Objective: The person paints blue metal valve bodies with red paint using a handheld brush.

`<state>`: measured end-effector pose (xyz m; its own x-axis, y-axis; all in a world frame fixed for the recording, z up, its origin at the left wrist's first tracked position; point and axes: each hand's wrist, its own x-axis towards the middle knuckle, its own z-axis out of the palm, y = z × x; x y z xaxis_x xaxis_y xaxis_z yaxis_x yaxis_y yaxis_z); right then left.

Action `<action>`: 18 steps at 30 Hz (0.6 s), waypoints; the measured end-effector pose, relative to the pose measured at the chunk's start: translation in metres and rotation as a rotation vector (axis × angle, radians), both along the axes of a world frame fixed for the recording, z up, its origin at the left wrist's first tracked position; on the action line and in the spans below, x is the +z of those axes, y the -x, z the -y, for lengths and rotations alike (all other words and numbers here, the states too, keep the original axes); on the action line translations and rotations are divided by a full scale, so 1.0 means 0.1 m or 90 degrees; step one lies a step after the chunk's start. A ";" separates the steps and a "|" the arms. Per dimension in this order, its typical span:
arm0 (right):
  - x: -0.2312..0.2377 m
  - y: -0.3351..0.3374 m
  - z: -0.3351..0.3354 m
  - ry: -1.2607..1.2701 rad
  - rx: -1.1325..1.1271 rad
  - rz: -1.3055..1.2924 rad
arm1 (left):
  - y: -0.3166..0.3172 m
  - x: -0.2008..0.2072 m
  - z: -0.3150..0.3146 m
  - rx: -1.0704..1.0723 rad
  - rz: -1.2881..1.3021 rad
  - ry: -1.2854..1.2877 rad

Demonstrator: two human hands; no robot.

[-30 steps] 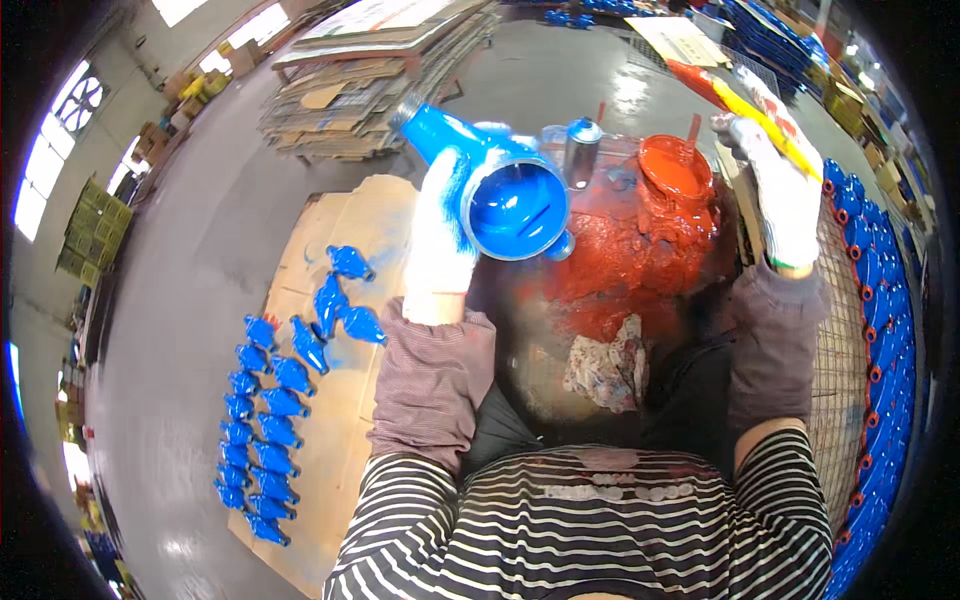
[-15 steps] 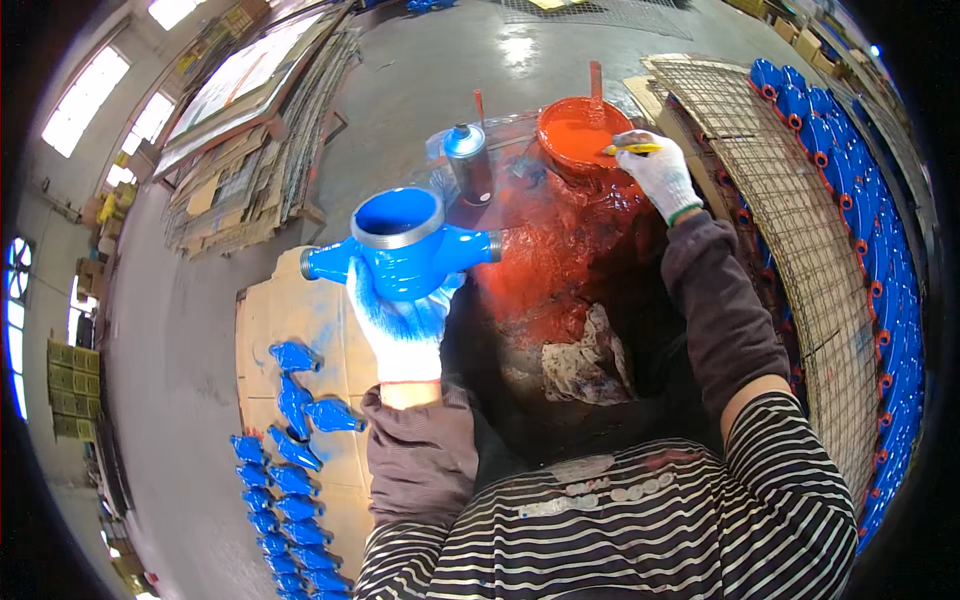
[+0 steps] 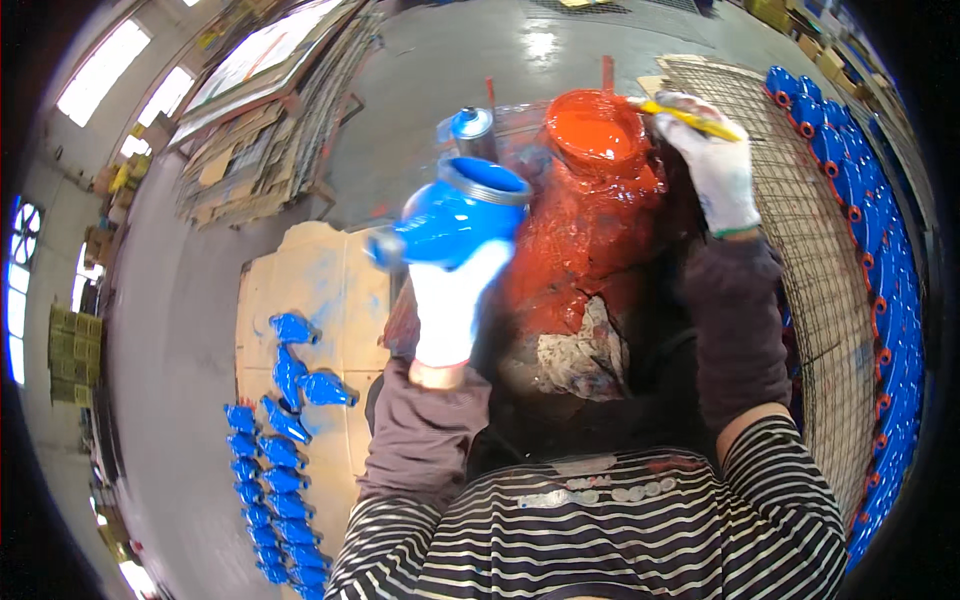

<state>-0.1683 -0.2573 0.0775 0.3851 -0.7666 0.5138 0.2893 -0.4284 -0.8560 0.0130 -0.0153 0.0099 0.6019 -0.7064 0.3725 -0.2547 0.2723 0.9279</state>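
Observation:
My left hand (image 3: pixel 450 305), in a white glove smeared with blue, grips a glossy blue water meter body (image 3: pixel 458 215) from below. Its wide round threaded mouth faces up and tilts to the right; one threaded side end points left and is blurred. My right hand (image 3: pixel 715 165), also gloved, pinches a yellow-handled paintbrush (image 3: pixel 700 122) just right of a paint bucket (image 3: pixel 590 172). Orange-red paint fills the bucket. The brush tip lies by the bucket's right rim and is hard to make out.
Behind the meter body stands a spray can (image 3: pixel 472 138). A stained rag (image 3: pixel 585 350) lies on the red-coated work surface (image 3: pixel 560 235). Several blue bodies sit on cardboard (image 3: pixel 335 275) at left. On the right, a wire mesh rack (image 3: pixel 800 250) borders rows of blue bodies (image 3: pixel 858 200) with red ends.
The meter body has moved right and turned, its mouth now tilting rightward. My right hand has drawn the brush back from over the paint to the bucket's right side.

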 end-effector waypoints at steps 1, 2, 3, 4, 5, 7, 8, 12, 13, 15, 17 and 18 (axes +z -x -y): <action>0.12 0.05 -0.13 -0.004 0.006 0.000 | 0.16 0.02 0.06 0.022 0.038 0.086; 0.24 0.10 -0.28 0.021 -0.002 -0.060 | 0.32 0.05 0.11 0.043 0.079 0.170; 0.31 0.09 -0.41 0.044 -0.006 -0.118 | 0.33 0.00 0.08 0.073 0.151 0.097; 0.33 0.06 -0.52 0.036 -0.004 -0.118 | 0.38 0.01 0.13 0.076 0.213 0.152; 0.33 0.02 -0.62 0.071 0.017 -0.137 | 0.35 -0.07 0.13 0.095 0.274 0.107; 0.32 -0.09 -0.80 0.134 0.020 -0.147 | 0.42 -0.15 0.16 0.081 -0.013 0.020; 0.31 -0.13 -0.86 0.162 0.000 -0.139 | 0.44 -0.11 0.16 0.075 -0.016 0.013; 0.39 -0.09 -1.00 0.292 -0.020 -0.183 | 0.46 0.01 0.16 0.209 0.524 0.024; 0.41 -0.05 -1.03 0.292 -0.016 -0.183 | 0.45 0.00 0.15 0.185 0.467 0.009; 0.43 0.04 -1.09 0.375 -0.024 -0.227 | 0.44 0.00 0.12 0.136 0.356 -0.022; 0.43 0.08 -1.16 0.356 -0.003 -0.213 | 0.43 0.02 0.12 0.138 0.320 -0.023; 0.42 0.10 -1.19 0.334 0.014 -0.200 | 0.42 0.02 0.12 0.135 0.285 -0.024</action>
